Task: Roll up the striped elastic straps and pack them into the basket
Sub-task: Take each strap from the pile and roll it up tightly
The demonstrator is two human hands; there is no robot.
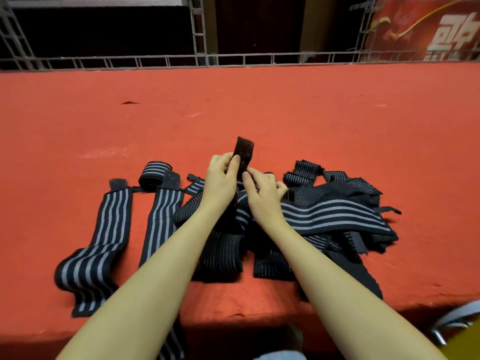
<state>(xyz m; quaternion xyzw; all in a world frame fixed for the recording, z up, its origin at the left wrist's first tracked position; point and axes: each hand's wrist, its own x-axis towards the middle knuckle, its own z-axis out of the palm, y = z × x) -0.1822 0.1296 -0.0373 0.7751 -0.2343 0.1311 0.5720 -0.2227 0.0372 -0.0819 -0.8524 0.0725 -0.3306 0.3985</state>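
Both hands work over the pile of straps (324, 216) near the front edge of the red tabletop (259, 105). The left hand (220, 178) pinches a dark fuzzy strap end (243, 154) between thumb and fingers, holding it upright; the right hand (262, 190) has curled fingers on the strap just below. This looks like the start of a roll. One rolled strap (155, 173) sits left of the hands, two flat straps (98, 242) nearer the front left. No basket shows. Next, the end needs folding over tightly
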